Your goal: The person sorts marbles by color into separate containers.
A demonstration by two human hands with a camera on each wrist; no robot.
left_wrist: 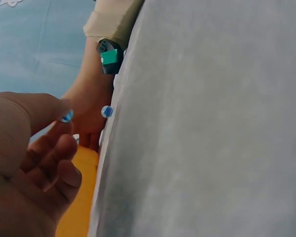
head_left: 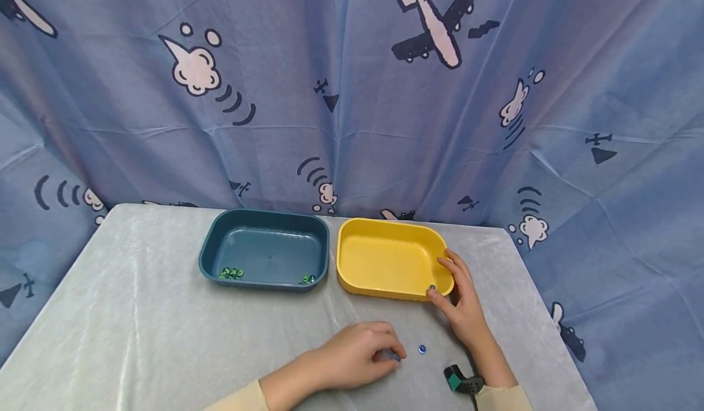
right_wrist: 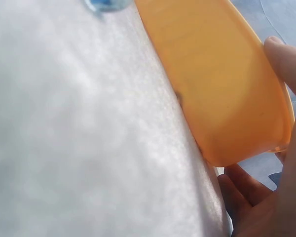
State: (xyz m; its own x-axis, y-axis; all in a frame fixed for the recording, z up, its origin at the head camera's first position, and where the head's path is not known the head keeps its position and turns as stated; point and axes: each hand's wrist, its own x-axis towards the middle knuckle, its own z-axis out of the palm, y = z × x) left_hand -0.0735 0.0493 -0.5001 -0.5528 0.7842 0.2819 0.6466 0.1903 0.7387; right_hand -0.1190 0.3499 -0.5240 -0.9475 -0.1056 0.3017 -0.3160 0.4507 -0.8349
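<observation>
My left hand (head_left: 360, 353) is low over the cloth-covered table, pinching a small blue glass marble (left_wrist: 67, 116) between thumb and forefinger. A second blue marble (head_left: 421, 349) lies on the cloth just right of those fingertips. My right hand (head_left: 464, 310) grips the near right corner of the yellow tray (head_left: 387, 264), thumb at the front rim and fingers round the right side. Beside the right thumb tip shows another blue marble (head_left: 432, 287); whether the thumb touches it, I cannot tell.
Left of the yellow tray stands a teal tray (head_left: 269, 252), with green marbles (head_left: 231, 273) in its near left corner and a few more (head_left: 308, 279) at its near right. A blue patterned curtain (head_left: 341, 93) hangs behind the table. A black-and-green device (head_left: 463, 380) sits by the right wrist.
</observation>
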